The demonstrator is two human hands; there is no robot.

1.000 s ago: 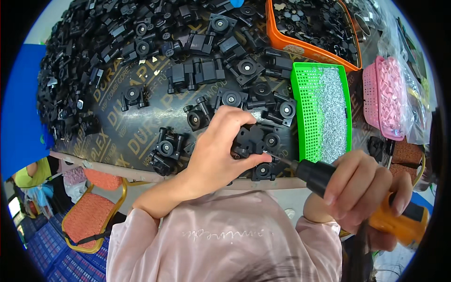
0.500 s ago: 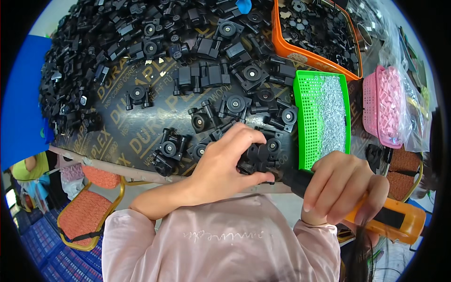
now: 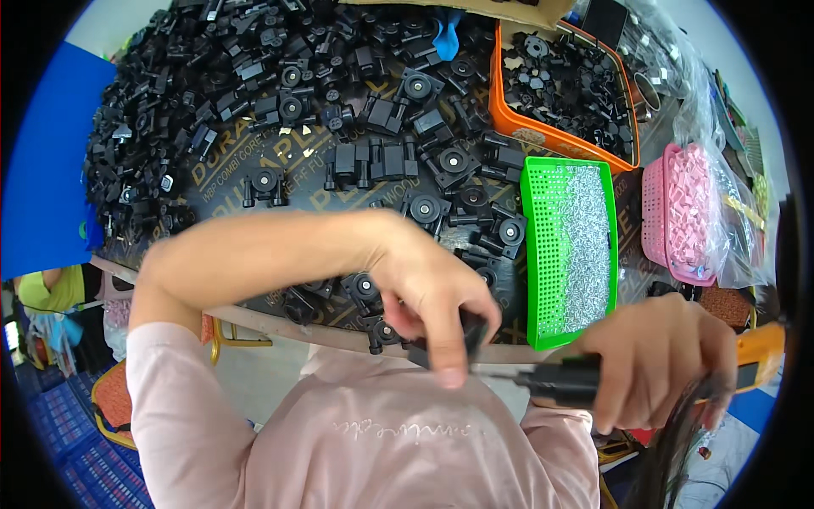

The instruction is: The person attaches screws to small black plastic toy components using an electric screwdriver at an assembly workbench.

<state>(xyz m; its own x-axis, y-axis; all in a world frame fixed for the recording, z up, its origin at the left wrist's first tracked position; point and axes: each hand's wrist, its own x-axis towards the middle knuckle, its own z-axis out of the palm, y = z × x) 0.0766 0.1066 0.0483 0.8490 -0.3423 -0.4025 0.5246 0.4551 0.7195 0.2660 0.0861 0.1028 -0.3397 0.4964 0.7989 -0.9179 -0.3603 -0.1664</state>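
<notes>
My left hand [image 3: 437, 293] is bent down over the table's near edge, fingers closed round a black plastic part [image 3: 473, 331] that they mostly hide. In my right hand [image 3: 661, 360] lies a power screwdriver [image 3: 560, 382] with a black nose and an orange body. Its thin bit points left at the part; whether the tip touches it I cannot tell, as both hands are blurred. Several black assemblies with round metal-centred discs [image 3: 424, 206] lie just beyond my left hand. Right of them stands a green perforated basket [image 3: 534, 254] with small silvery screws [image 3: 585, 254].
A big heap of black parts [image 3: 161, 110] covers the table's far left. Behind the green basket is an orange tray [image 3: 551, 146] of small black pieces. A pink basket [image 3: 660, 212] of pink pieces stands at the right, beside clear plastic bags [image 3: 738, 220]. A blue object [image 3: 447, 38] lies at the back.
My left hand has turned over with its elbow raised, drawing the black part toward me. The screwdriver has moved slightly right and lower, and its bit now shows. The view has shifted a little.
</notes>
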